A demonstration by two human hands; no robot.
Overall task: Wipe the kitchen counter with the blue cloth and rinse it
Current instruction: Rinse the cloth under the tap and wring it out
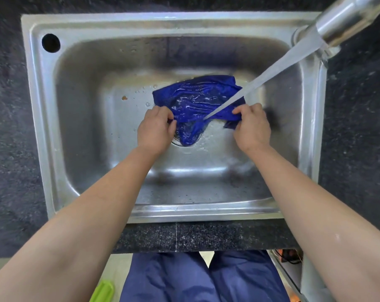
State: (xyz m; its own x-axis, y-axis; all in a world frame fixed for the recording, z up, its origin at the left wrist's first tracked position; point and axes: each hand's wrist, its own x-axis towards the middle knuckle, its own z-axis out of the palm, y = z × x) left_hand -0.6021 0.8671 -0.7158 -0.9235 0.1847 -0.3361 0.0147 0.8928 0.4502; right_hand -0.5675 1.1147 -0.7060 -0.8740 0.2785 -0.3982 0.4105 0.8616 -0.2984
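While both forearms reach down over the near rim, the left hand (pixel 155 129) pinches the near left edge of the blue cloth (pixel 197 99) with curled fingers and thumb, and the right hand (pixel 251 126) clenches the near right edge in the same way. The cloth is spread between them, low in the middle of the sink (pixel 38 105). It is soaked and glistening; its far part is fanned out toward the back wall and a fold sags over the drain (pixel 176 141), which is mostly hidden. A stream of water (pixel 272 70) slants down from the faucet (pixel 346 16) at the upper right and strikes the cloth just beside the right hand's fingers. Left of the left hand a wide stretch of wet steel floor runs to the basin's left wall, with a small orange speck (pixel 124 97) on it; the right hand is nearer its wall. More steel floor shows between the wrists and the front wall. A round hole (pixel 51 43) pierces the rim's far left corner. Dark speckled counter (pixel 8 127) frames the sink on every side, a narrow strip of it along the front edge. Below that edge are blue trousers (pixel 167 277) and a green object (pixel 103 290) on the floor.
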